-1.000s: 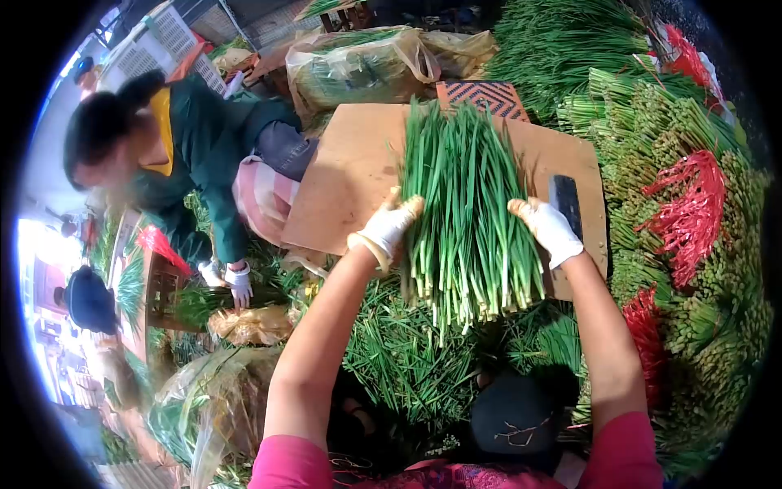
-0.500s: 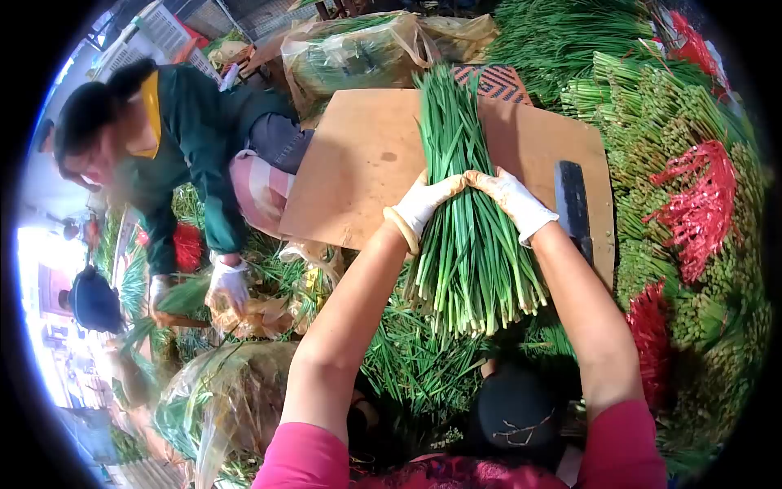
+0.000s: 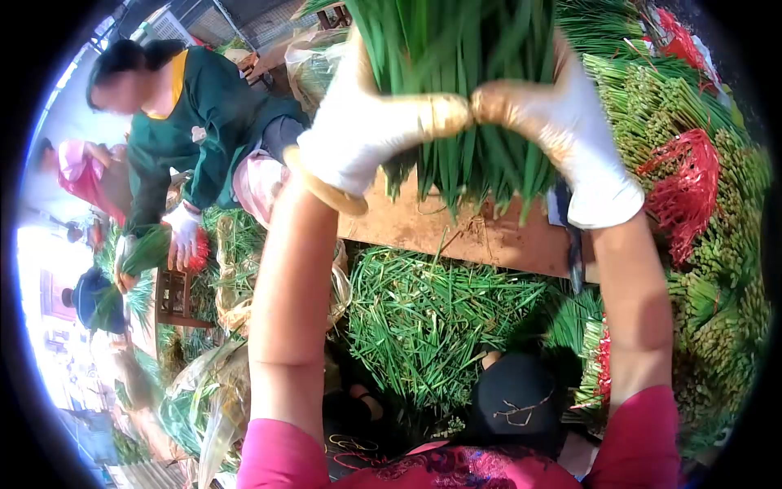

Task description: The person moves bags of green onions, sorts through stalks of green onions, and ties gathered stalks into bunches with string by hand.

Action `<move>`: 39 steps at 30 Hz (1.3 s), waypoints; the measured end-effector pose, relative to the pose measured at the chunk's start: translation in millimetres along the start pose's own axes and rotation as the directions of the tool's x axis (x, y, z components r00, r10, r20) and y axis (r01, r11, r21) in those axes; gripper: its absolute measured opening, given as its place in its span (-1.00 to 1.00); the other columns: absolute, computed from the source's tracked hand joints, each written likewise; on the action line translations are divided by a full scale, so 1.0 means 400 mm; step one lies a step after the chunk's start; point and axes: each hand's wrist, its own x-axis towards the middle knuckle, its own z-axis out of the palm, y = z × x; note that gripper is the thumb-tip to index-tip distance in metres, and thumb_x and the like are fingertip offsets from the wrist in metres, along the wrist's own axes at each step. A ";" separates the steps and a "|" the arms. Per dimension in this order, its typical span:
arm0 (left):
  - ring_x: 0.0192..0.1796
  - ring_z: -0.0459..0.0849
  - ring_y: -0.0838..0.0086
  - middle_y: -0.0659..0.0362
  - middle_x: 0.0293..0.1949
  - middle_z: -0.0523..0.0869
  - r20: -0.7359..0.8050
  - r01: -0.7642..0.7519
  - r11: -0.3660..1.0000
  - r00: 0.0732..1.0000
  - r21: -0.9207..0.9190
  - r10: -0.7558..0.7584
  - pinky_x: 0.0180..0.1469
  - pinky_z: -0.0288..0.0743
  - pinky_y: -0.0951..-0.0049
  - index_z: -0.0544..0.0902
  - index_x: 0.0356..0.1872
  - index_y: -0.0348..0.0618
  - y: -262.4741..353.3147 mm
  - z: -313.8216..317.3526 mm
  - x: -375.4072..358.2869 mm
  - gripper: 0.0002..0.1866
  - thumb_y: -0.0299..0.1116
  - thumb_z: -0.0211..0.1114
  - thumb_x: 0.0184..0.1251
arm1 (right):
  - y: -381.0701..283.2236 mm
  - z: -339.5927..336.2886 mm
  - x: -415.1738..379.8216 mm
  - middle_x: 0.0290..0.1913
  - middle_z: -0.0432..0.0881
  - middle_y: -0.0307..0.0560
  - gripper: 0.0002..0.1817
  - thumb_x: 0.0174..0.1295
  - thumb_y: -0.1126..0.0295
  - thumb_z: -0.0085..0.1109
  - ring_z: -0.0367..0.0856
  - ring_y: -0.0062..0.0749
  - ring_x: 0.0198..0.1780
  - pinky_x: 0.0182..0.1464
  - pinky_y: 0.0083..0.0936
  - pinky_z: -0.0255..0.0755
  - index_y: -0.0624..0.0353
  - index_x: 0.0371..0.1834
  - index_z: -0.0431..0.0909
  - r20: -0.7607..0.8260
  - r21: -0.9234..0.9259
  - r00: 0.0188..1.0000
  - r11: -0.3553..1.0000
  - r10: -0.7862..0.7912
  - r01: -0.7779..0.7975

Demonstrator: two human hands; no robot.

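Both my hands wear whitish gloves with brown-stained thumbs. A thick bundle of long green stalks (image 3: 456, 57) is raised at the top centre, its lower ends hanging above the board. My left hand (image 3: 371, 122) wraps the bundle's left side, and my right hand (image 3: 566, 134) wraps its right side; the two thumbs almost meet across the front. The fingers behind the bundle are hidden. Below lies a brown wooden board (image 3: 505, 240). A dark blade-like tool (image 3: 575, 253) rests at the board's right side, partly behind my right wrist.
Cut green leaves (image 3: 432, 318) cover the ground below the board. Stacked green stalks (image 3: 709, 342) with red ties (image 3: 684, 191) fill the right. At left, a co-worker in a dark green top (image 3: 204, 122) handles greens beside a small wooden stool (image 3: 173, 297). Plastic bags (image 3: 224, 391) lie lower left.
My hands have lifted the bundle up and closer to the camera, off the board. The co-worker's hands have moved up and left with greens, and a person in pink now shows behind.
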 end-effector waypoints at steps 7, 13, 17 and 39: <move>0.10 0.43 0.45 0.14 0.08 0.47 0.054 0.322 0.941 0.946 -0.102 -0.318 0.14 0.34 0.40 0.25 0.21 -0.24 -0.281 -0.058 -0.069 -0.10 -0.34 0.56 -0.25 | 0.241 0.051 -0.054 -0.07 0.58 0.02 -0.22 -0.29 0.26 0.44 0.53 -0.31 -0.02 0.07 -0.50 0.34 0.24 0.10 0.35 0.101 -0.115 0.946 0.948 0.307 -0.295; -0.05 0.53 0.48 0.15 -0.09 0.59 -0.005 0.234 0.969 0.972 -0.080 -0.235 0.04 0.42 0.49 0.42 0.08 -0.25 -0.237 -0.057 0.018 -0.35 -0.45 0.48 -0.14 | 0.174 0.020 0.036 -0.21 0.63 0.00 -0.34 -0.31 0.15 0.41 0.59 -0.35 -0.19 -0.05 -0.53 0.40 0.29 -0.09 0.48 -0.013 -0.274 0.991 0.953 0.131 -0.129; -0.05 0.53 0.56 0.18 -0.06 0.58 0.001 0.170 0.985 0.985 0.000 -0.170 0.06 0.42 0.51 0.40 0.07 -0.17 -0.301 -0.027 0.095 -0.41 -0.54 0.41 -0.07 | 0.191 -0.015 0.048 -0.19 0.60 -0.02 -0.41 -0.19 0.40 0.39 0.57 -0.43 -0.20 -0.08 -0.55 0.45 0.34 -0.03 0.39 0.009 -0.170 0.997 0.982 0.082 -0.079; -0.28 0.59 0.52 0.17 -0.27 0.65 -0.068 0.591 0.788 0.805 0.171 -0.589 -0.19 0.48 0.52 0.56 -0.11 -0.27 0.101 -0.077 -0.202 -0.61 -0.47 0.35 -0.06 | 0.014 0.214 -0.162 -0.33 0.63 -0.17 -0.71 -0.04 0.32 0.29 0.53 -0.55 -0.36 -0.23 -0.56 0.44 0.24 -0.26 0.59 0.289 0.478 0.822 0.670 0.491 -0.568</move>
